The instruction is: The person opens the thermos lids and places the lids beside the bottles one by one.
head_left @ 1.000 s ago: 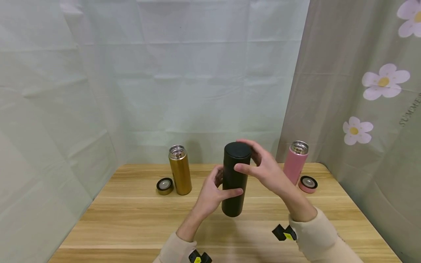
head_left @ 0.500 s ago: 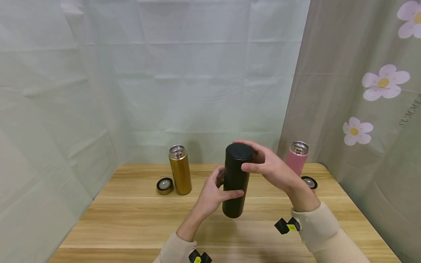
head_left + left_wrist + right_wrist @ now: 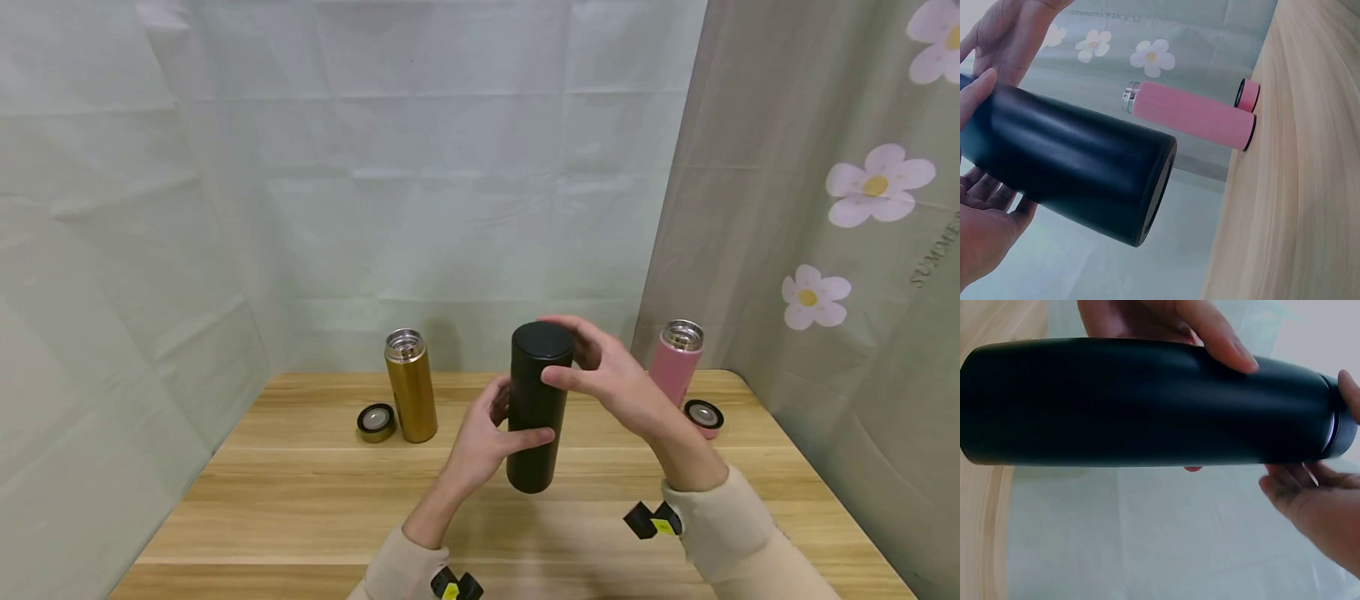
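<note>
A black thermos bottle [image 3: 531, 477] is held up above the table, tilted slightly. My left hand [image 3: 477, 443] grips its body, thumb across the front and fingers behind. At the top, my right hand [image 3: 618, 385] holds the black lid [image 3: 542, 342] between thumb and fingers. A thin bright line circles the bottle between lid and body in the right wrist view. The thermos's base [image 3: 1159, 190] shows off the wooden surface in the left wrist view.
An uncapped gold thermos [image 3: 412, 400] stands at the back left, its lid [image 3: 376, 422] beside it. At the back right stands an uncapped pink thermos [image 3: 1194, 115] with its pink lid [image 3: 1248, 95] next to it. Cloth curtains [image 3: 465, 167] enclose the wooden table [image 3: 300, 492].
My right hand shifts right around the lid, then slightly back left, thumb moving along the lid's side. My left hand and the bottle's body stay almost still.
</note>
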### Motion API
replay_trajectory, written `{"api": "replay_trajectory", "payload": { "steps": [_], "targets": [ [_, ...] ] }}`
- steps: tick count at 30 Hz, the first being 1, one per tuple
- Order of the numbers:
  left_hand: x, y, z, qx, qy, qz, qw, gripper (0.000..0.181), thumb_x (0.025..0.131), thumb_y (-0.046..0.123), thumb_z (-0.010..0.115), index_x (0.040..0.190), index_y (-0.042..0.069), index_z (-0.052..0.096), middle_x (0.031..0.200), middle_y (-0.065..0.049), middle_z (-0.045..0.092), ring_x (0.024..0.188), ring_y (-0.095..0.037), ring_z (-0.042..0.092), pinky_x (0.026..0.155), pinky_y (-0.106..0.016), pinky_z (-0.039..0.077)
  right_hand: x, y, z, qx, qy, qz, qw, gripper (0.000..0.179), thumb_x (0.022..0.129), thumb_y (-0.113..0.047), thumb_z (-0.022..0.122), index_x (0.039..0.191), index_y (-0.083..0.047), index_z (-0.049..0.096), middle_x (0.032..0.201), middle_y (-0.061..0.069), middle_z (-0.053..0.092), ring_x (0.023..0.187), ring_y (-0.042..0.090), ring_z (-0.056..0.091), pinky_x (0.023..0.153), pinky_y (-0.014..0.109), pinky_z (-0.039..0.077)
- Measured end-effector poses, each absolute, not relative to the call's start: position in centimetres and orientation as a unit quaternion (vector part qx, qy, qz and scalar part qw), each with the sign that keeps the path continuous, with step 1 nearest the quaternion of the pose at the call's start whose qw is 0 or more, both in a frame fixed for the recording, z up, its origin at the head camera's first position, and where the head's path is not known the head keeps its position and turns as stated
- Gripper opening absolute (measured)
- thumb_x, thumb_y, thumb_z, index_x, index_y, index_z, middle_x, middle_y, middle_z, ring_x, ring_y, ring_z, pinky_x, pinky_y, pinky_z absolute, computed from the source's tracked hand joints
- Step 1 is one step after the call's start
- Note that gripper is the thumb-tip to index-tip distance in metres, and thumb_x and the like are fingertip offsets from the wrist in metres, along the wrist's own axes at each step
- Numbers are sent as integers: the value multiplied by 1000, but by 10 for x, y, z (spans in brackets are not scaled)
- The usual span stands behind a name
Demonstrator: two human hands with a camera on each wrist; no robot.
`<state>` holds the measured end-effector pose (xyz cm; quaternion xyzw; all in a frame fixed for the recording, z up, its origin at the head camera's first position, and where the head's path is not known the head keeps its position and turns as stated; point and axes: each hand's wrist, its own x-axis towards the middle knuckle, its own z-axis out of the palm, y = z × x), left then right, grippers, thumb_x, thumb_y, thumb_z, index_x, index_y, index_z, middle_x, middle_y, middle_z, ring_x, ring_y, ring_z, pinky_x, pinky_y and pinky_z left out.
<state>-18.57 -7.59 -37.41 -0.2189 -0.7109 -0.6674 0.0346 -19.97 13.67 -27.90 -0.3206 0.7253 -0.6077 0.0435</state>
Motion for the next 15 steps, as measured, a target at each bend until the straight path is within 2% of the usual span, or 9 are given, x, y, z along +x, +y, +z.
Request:
{"api": "replay_trajectory", "payload": {
  "steps": [4, 7, 10, 15],
  "targets": [
    [-187, -76, -374, -225, -714, -663, 33, 69, 85, 25, 88, 145, 19, 55, 135, 1, 66, 122, -20, 62, 112, -50, 44, -206, 142, -278, -342, 702, -618, 94, 63, 97, -24, 74, 154, -14, 47, 138, 14, 64, 125, 32, 62, 105, 45, 49],
    [-187, -76, -374, -225, -717, -659, 32, 69, 85, 25, 88, 145, 20, 55, 134, 1, 66, 121, -19, 62, 111, -50, 44, -210, 144, -279, -347, 697, -619, 106, 64, 98, -25, 72, 156, -15, 46, 140, 14, 62, 128, 33, 60, 106, 47, 47],
    [-187, -76, -374, -220, -718, -659, 32, 69, 85, 26, 88, 146, 21, 54, 134, 1, 66, 121, -20, 62, 112, -51, 44, -209, 142, -282, -337, 706, -616, 90, 68, 97, -29, 74, 157, -19, 44, 142, 13, 61, 130, 31, 59, 106, 48, 47],
    [-187, -76, -375, -210, -715, -665, 40, 69, 85, 26, 88, 146, 21, 54, 135, 0, 65, 123, -21, 61, 113, -53, 42, -201, 133, -285, -318, 734, -600, 21, 72, 94, -30, 79, 155, -18, 45, 148, 9, 56, 140, 29, 51, 112, 57, 42]
  ]
}}
